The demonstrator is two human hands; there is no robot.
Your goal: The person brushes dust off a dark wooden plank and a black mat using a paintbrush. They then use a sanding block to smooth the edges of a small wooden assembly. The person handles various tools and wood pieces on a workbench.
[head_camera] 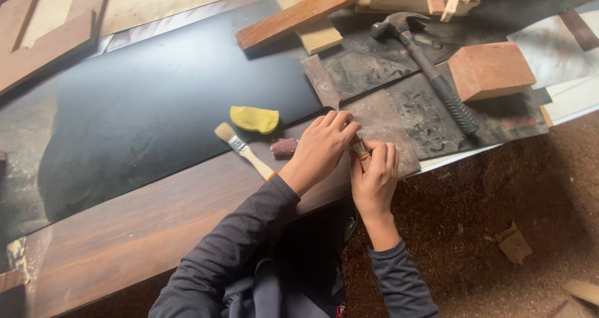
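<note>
small wooden piece [362, 151] pinched by left hand [321, 148] and right hand [376, 176] at counter [156, 212] edge; paintbrush [243, 149] at nine o'clock (yellow sponge [254, 119] beyond), hammer [430, 68] at one o'clock.

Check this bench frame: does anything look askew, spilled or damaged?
The floor is thick with sawdust and wood scraps. The hammer lies diagonally across stained, scuffed sheets, and offcuts are piled crisscross. The left hand and right hand pinch a small piece; nothing looks broken.
</note>
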